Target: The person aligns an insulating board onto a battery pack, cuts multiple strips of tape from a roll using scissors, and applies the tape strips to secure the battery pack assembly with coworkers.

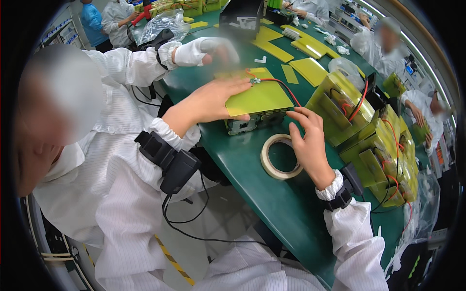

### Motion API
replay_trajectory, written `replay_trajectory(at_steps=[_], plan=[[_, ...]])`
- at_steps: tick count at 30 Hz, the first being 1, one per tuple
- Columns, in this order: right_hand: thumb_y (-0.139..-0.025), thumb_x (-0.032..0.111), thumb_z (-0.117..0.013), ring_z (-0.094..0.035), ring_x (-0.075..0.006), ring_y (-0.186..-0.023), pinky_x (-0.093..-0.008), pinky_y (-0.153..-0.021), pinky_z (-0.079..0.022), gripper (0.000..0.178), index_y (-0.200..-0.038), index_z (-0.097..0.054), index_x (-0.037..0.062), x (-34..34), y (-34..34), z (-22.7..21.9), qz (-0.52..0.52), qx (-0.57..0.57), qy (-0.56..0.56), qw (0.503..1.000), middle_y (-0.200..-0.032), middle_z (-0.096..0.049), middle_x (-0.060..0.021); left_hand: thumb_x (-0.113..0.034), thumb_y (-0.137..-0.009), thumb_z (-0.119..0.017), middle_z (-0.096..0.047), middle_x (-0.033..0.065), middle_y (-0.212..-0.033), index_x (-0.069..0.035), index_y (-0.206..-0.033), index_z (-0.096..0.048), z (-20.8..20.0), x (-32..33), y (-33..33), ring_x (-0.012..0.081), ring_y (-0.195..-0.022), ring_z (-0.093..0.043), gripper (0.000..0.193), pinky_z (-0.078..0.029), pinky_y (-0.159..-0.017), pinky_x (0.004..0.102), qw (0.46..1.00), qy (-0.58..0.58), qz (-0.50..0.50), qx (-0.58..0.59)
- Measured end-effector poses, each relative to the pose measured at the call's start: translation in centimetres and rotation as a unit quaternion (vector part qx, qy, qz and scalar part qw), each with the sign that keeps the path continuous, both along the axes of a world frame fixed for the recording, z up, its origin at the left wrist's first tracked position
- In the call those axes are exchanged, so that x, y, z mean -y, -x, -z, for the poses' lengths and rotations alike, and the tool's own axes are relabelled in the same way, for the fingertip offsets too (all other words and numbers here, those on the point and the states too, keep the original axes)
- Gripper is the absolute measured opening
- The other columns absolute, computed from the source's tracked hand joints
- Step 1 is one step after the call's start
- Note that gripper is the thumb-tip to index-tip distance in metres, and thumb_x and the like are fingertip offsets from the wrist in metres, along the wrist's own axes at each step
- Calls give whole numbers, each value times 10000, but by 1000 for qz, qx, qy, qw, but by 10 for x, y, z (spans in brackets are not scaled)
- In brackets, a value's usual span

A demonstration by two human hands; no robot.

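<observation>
A battery pack (242,127) with green circuit parts along its near side lies on the table, topped by a yellow-green insulating sheet (264,99). Red and black wires (279,82) run from its top. My left hand (208,103) grips the pack's left end, fingers stretched over the sheet and thumb on the near side. My right hand (308,140) is open, fingers curved and apart, its fingertips close to the pack's right corner; whether they touch is unclear. Below that hand lies a roll of cream masking tape (267,164).
At my left sits a co-worker whose gloved hand (206,52) is blurred beside the pack. Several wrapped yellow battery packs (335,109) stand on the right. Yellow sheets (308,72) and a black box (240,20) lie farther back on the green table (233,160).
</observation>
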State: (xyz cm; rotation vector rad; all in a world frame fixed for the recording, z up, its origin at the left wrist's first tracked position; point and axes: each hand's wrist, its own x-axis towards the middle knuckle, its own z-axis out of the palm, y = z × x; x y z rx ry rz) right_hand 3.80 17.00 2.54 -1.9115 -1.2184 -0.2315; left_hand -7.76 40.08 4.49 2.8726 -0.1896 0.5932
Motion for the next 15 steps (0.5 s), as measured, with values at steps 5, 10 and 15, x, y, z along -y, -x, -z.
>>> replay_trajectory(at_steps=[5,10,15], plan=[[-763,7,-536,-480,-299,-978,-360,-871,-386,217,-969,-604,-3,-2,-6,3,-17,-2,-22,1000,-1008,-560,-133,-408,-730,-650,-409,157,-1318,-51,-1309,-374,-18,-3,-1,283,-1234,-368,734,-288,-1012,306,986,123,-22,-113],[-700,-58,-505,-484,-304,-965,-362,-817,-404,289,-967,-598,-1,-23,-6,3,-68,141,-66,985,-992,-556,-131,-412,-829,-561,-414,131,-1325,-48,-1290,-407,-41,-9,-7,242,-1215,-397,609,-298,-998,282,962,230,-13,-149],[-644,-68,-501,-477,-300,-942,-381,-759,-405,409,-1035,-571,29,-51,-7,-4,-38,227,15,973,-968,-537,-109,-297,-838,-581,-416,121,-1325,-54,-1275,-428,-27,-3,-8,244,-1249,-359,524,-284,-1019,309,980,159,-46,-113]])
